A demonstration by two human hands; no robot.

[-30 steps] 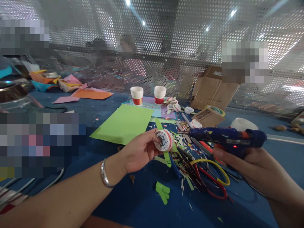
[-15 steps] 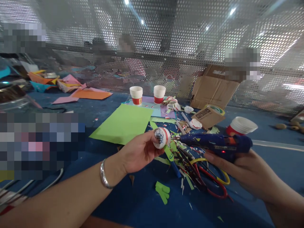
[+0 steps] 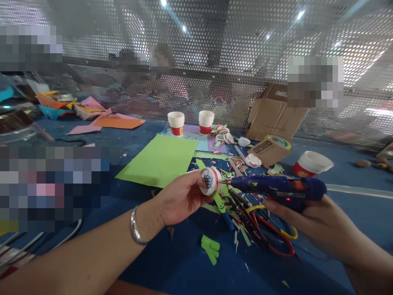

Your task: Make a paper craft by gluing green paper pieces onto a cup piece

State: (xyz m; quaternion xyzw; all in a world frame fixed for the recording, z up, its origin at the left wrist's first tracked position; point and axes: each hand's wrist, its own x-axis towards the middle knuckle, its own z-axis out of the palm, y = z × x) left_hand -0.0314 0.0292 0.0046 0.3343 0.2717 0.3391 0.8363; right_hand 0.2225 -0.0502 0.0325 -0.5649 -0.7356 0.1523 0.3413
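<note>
While the left hand [image 3: 181, 200] pinches the paper cup [image 3: 210, 180], the glue gun [image 3: 276, 186] tip sits right at its rim.
Right hand [image 3: 307, 217] is wrapped round the gun, above the scissors [image 3: 270, 233] mid-table. I'd hold the cup steady, fingers clear of the nozzle, small dab.

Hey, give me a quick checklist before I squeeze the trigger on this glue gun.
1. Left hand grips the cup piece: ok.
2. Right hand holds the glue gun, nozzle aimed at the cup piece: ok.
3. Red light on the gun lit: ok.
4. Nozzle touching the cup piece: cannot tell.
5. Left fingertips away from the nozzle side: ok.
6. Space below free of clutter: not ok, scissors and paper scraps lie there.
</note>
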